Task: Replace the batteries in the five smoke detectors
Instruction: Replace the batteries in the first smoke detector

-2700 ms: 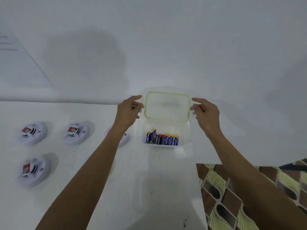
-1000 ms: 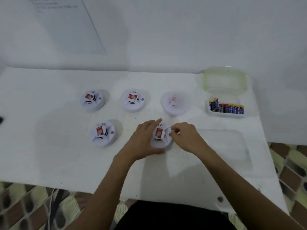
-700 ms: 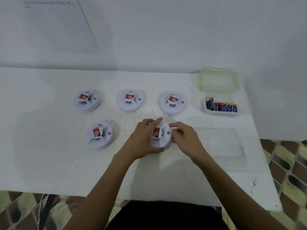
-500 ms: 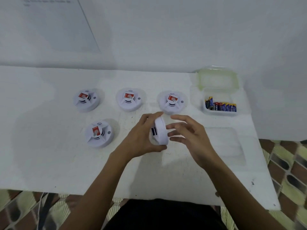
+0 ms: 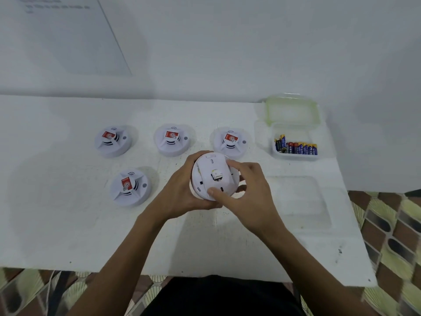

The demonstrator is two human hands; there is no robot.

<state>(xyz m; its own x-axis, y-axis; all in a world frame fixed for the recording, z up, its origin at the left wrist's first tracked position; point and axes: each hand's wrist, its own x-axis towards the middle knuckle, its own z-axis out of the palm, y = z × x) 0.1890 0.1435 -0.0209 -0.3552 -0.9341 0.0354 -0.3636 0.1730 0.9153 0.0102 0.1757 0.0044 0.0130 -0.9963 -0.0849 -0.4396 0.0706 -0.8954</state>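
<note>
A white round smoke detector (image 5: 213,176) is held above the table, flipped so its back faces me. My left hand (image 5: 182,192) grips its left rim and underside. My right hand (image 5: 246,190) grips its right side, thumb pressing on the lower back. Three detectors stand in a back row, the left one (image 5: 112,141), the middle one (image 5: 172,139) and the right one (image 5: 231,141), each with a red label on top. One more labelled detector (image 5: 129,187) stands nearer, at the left. Several blue and red batteries (image 5: 296,147) lie in a clear box (image 5: 293,157).
The box's green-rimmed lid (image 5: 291,110) leans against the white wall behind it. The white table (image 5: 68,224) ends at a front edge near my body and at a right edge over patterned floor tiles (image 5: 391,236). A paper sheet (image 5: 68,33) hangs on the wall at the upper left.
After leaving the battery box, both hands took the front-right detector off the table, tipped it on edge and turned it over. Its back now faces up.
</note>
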